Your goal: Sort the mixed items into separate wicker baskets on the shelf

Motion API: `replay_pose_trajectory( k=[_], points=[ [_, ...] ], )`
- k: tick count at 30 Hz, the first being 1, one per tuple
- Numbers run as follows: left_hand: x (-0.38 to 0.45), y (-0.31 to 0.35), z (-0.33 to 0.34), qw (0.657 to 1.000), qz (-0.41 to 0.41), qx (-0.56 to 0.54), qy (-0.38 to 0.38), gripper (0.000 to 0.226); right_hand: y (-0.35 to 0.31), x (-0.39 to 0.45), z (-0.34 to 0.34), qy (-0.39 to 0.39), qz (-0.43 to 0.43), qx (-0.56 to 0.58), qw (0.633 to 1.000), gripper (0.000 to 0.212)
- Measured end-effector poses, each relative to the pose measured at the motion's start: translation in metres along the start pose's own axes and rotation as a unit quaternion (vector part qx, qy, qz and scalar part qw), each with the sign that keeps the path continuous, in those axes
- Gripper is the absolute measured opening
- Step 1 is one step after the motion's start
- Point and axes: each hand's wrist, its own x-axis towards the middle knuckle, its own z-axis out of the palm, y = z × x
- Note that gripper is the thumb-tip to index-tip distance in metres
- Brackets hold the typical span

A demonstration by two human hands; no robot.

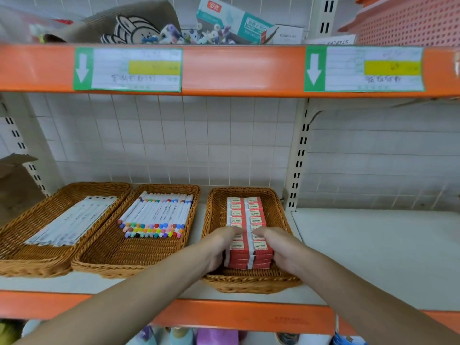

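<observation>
Three wicker baskets stand side by side on the shelf board (373,245). Right basket (281,207): holds red-and-white boxes (246,215) marked "2B", laid in two columns and stacked several layers deep. Both hands are inside this basket, at the near end of the stack. Left hand (219,247): lies against the left flank of the stack, index finger extended across the top layer, remaining fingers curled down the side. Right hand (278,247): mirrors it on the right flank, index finger extended across the top, palm against the side. Together the hands clasp the near boxes between them.

Middle basket (191,195): holds white-barrelled markers (159,215) with multicoloured caps, arranged in layers with caps toward the viewer. Left basket (32,220): holds long flat white packs (72,221), laid diagonally.

Upper shelf: its orange edge (236,70) carries two green-bordered labels (128,69) with downward arrows. Above it lie assorted loose items, blurred, and a pink perforated plastic basket (410,21) at far right.
</observation>
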Motion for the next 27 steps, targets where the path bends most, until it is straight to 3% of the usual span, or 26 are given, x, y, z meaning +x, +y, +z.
replay_pose_trajectory(
  k=[3,5,7,9,11,14,22,27],
  points=[
    [-0.007,0.006,-0.01,0.997,0.025,0.065,-0.046,0.029,-0.002,-0.006,-0.008,-0.028,-0.02,-0.073,0.997,0.025],
    [-0.01,0.012,-0.013,0.968,0.06,0.234,-0.075,0.036,-0.006,-0.013,-0.011,-0.044,-0.049,-0.243,0.968,0.034],
    [-0.012,0.018,-0.014,0.892,0.087,0.439,-0.066,0.038,-0.015,-0.021,-0.01,-0.05,-0.097,-0.46,0.881,0.041],
    [-0.011,0.021,-0.014,0.832,0.093,0.545,-0.049,0.042,-0.022,-0.027,-0.006,-0.052,-0.128,-0.591,0.795,0.045],
    [-0.011,0.02,-0.014,0.799,0.089,0.593,-0.034,0.044,-0.026,-0.028,-0.006,-0.034,-0.111,-0.631,0.767,0.048],
    [-0.011,0.017,-0.013,0.783,0.093,0.616,-0.001,0.037,-0.021,-0.024,-0.008,-0.002,-0.069,-0.609,0.79,0.048],
    [-0.012,0.018,-0.01,0.861,0.065,0.504,0.004,0.03,-0.018,-0.018,-0.007,0.008,-0.04,-0.491,0.87,0.038],
    [-0.013,0.016,-0.007,0.861,0.072,0.503,0.025,0.026,-0.018,-0.02,-0.01,-0.002,-0.033,-0.408,0.912,0.041]
  ],
)
